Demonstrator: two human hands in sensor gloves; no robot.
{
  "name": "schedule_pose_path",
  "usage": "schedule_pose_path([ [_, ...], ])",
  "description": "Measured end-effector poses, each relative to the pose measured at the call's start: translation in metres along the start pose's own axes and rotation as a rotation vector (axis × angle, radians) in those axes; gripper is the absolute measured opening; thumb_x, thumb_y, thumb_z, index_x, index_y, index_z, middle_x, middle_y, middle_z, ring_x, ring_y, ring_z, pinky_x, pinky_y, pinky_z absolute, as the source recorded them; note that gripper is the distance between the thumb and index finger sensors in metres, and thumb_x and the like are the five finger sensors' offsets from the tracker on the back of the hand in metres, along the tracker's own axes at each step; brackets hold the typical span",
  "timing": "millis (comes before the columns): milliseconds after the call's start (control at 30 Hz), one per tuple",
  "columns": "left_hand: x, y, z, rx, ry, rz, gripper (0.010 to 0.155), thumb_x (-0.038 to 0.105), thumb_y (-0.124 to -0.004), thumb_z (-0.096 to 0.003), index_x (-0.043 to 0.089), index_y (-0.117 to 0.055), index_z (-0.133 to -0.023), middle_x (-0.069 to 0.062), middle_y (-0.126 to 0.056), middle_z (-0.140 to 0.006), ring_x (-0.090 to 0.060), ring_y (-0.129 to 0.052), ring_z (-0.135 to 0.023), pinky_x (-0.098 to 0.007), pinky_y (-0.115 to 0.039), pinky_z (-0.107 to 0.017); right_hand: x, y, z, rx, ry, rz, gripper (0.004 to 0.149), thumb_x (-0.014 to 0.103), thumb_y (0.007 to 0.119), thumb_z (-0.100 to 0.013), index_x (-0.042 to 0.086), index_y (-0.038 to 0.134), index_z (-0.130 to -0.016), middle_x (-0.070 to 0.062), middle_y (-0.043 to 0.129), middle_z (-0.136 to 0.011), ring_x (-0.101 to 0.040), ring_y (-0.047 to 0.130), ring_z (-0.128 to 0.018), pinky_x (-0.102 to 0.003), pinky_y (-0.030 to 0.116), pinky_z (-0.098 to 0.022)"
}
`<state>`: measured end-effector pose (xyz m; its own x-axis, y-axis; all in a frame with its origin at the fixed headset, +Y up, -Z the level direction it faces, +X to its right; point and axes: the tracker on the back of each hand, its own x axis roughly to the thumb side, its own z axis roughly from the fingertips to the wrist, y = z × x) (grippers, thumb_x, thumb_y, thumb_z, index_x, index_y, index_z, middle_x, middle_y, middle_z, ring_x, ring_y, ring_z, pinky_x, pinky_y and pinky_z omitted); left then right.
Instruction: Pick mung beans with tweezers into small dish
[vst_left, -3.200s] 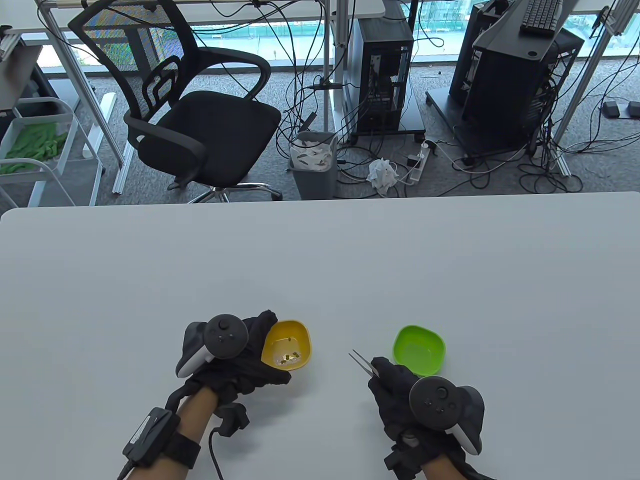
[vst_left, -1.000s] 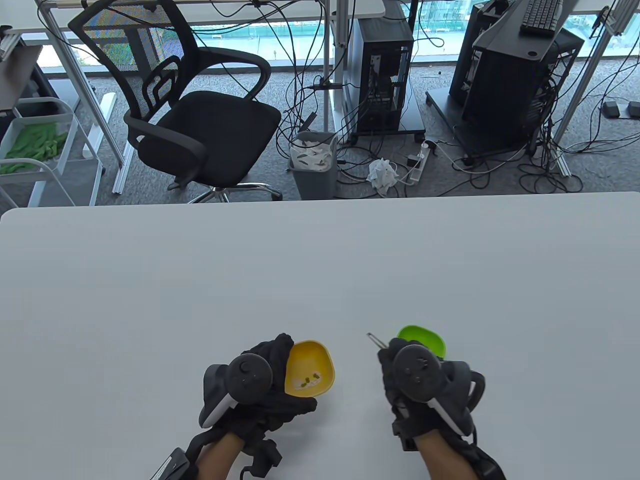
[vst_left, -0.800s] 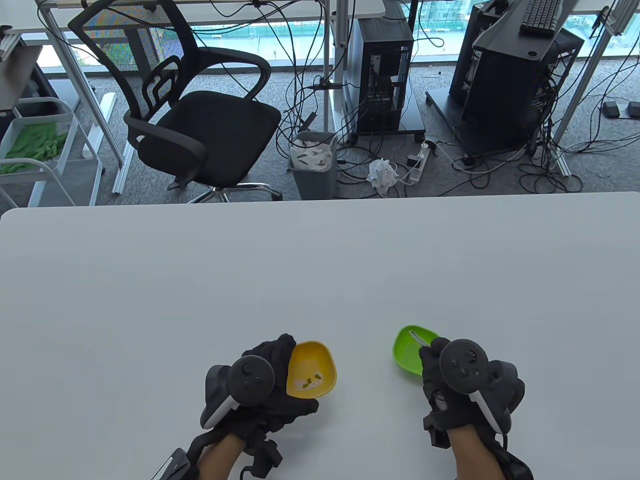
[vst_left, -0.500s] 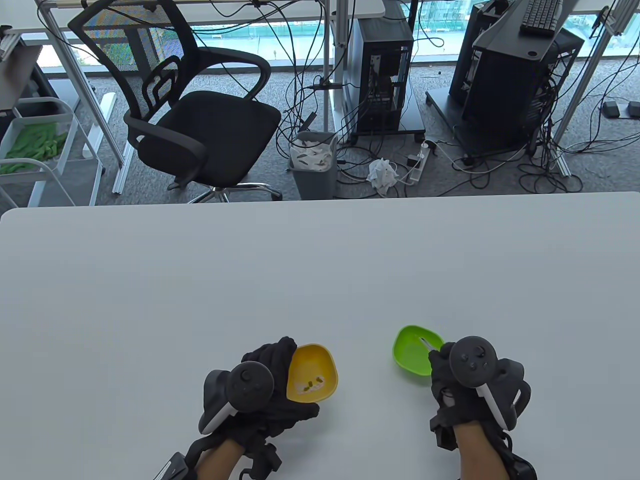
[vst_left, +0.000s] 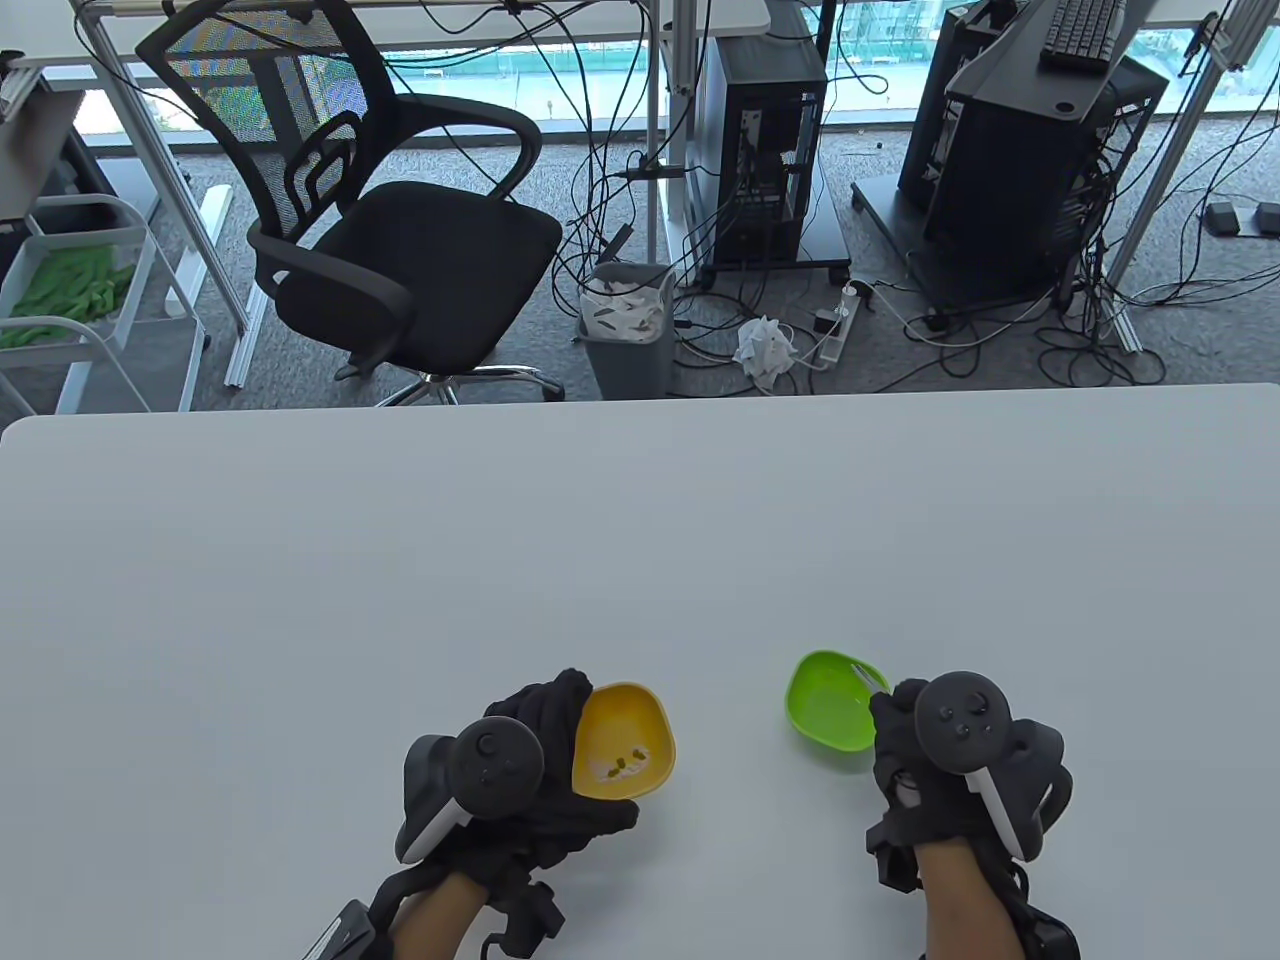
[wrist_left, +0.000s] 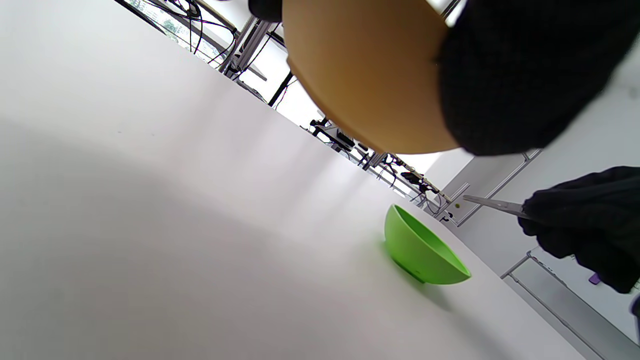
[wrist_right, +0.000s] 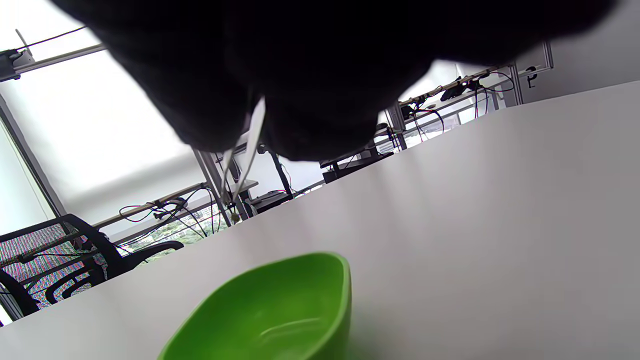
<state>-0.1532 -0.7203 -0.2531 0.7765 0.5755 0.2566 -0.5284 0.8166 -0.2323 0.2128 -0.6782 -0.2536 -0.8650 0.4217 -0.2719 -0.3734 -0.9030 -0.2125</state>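
My right hand (vst_left: 935, 775) has swung the tweezers (vst_left: 862, 672) from beside the yellow bowl (vst_left: 625, 740) toward three o'clock, over the green bowl (vst_left: 830, 700). My left hand (vst_left: 530, 770) lifted the yellow bowl nearer me.

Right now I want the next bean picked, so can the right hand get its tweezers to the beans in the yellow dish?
Probably yes: the yellow dish is open-topped, tilted by the left hand, with bare table between it and the right hand.
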Motion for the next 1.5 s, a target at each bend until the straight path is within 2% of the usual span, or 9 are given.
schedule_pose_path([
  [333,-0.001,0.001,0.001,0.005,0.001,0.009,0.122,0.065,-0.098,-0.0324,0.012,-0.025,-0.114,-0.013,-0.038,-0.117,-0.045,-0.036,-0.110,-0.067,-0.023,-0.077,0.008,0.001,0.004,0.001,-0.044,-0.022,0.036,0.032,0.090,-0.047,0.004,0.097,-0.068,-0.016,0.098,-0.048,-0.009,0.093,-0.021,-0.029,0.087,-0.014],
  [467,-0.002,0.000,-0.001,-0.007,0.003,0.010,0.122,0.065,-0.098,-0.0323,0.012,-0.024,-0.114,-0.013,-0.037,-0.117,-0.045,-0.036,-0.110,-0.067,-0.023,-0.077,0.021,0.005,0.009,0.000,-0.116,-0.024,0.037,0.032,0.090,-0.046,0.004,0.097,-0.068,-0.016,0.098,-0.048,-0.009,0.093,-0.021,-0.029,0.087,-0.014],
  [600,-0.002,-0.002,-0.002,-0.021,0.004,0.002,0.122,0.065,-0.097,-0.0326,0.012,-0.024,-0.114,-0.013,-0.037,-0.117,-0.045,-0.036,-0.110,-0.067,-0.023,-0.077,0.050,0.004,0.026,0.002,-0.256,-0.078,0.037,0.033,0.090,-0.046,0.004,0.097,-0.069,-0.016,0.098,-0.048,-0.009,0.093,-0.022,-0.029,0.087,-0.014],
  [667,-0.001,-0.004,-0.004,-0.030,0.005,0.000,0.122,0.065,-0.098,-0.0324,0.012,-0.024,-0.114,-0.013,-0.037,-0.117,-0.045,-0.036,-0.110,-0.067,-0.023,-0.077,0.076,0.006,0.040,0.024,-0.361,-0.089,0.037,0.033,0.090,-0.046,0.004,0.097,-0.069,-0.015,0.098,-0.049,-0.009,0.093,-0.022,-0.029,0.087,-0.014],
  [767,0.000,-0.006,-0.005,-0.041,0.002,-0.008,0.122,0.065,-0.097,-0.0324,0.012,-0.024,-0.114,-0.013,-0.037,-0.117,-0.045,-0.036,-0.110,-0.067,-0.023,-0.077,0.108,0.016,0.059,0.079,-0.498,-0.031,0.037,0.033,0.091,-0.046,0.005,0.097,-0.069,-0.015,0.098,-0.049,-0.009,0.093,-0.022,-0.029,0.087,-0.015],
  [867,0.001,-0.007,-0.005,-0.045,-0.001,-0.016,0.122,0.065,-0.098,-0.0323,0.012,-0.024,-0.114,-0.013,-0.037,-0.117,-0.045,-0.036,-0.110,-0.067,-0.023,-0.077,0.123,0.025,0.071,0.124,-0.572,0.030,0.037,0.033,0.091,-0.046,0.005,0.097,-0.069,-0.015,0.098,-0.049,-0.010,0.093,-0.022,-0.029,0.087,-0.015],
  [1100,0.001,-0.007,-0.006,-0.045,0.000,-0.014,0.122,0.065,-0.098,-0.0323,0.012,-0.024,-0.114,-0.012,-0.037,-0.117,-0.044,-0.035,-0.110,-0.067,-0.023,-0.077,0.129,0.040,0.075,0.202,-0.614,0.113,0.036,0.033,0.092,-0.045,0.006,0.098,-0.069,-0.015,0.099,-0.049,-0.010,0.093,-0.022,-0.030,0.087,-0.015],
  [1500,0.003,-0.009,-0.007,-0.054,-0.011,-0.026,0.122,0.065,-0.098,-0.0320,0.012,-0.024,-0.114,-0.013,-0.037,-0.117,-0.045,-0.036,-0.110,-0.067,-0.023,-0.077,0.137,0.047,0.080,0.233,-0.622,0.177,0.036,0.033,0.092,-0.045,0.006,0.098,-0.068,-0.015,0.099,-0.049,-0.009,0.093,-0.022,-0.029,0.087,-0.015],
])
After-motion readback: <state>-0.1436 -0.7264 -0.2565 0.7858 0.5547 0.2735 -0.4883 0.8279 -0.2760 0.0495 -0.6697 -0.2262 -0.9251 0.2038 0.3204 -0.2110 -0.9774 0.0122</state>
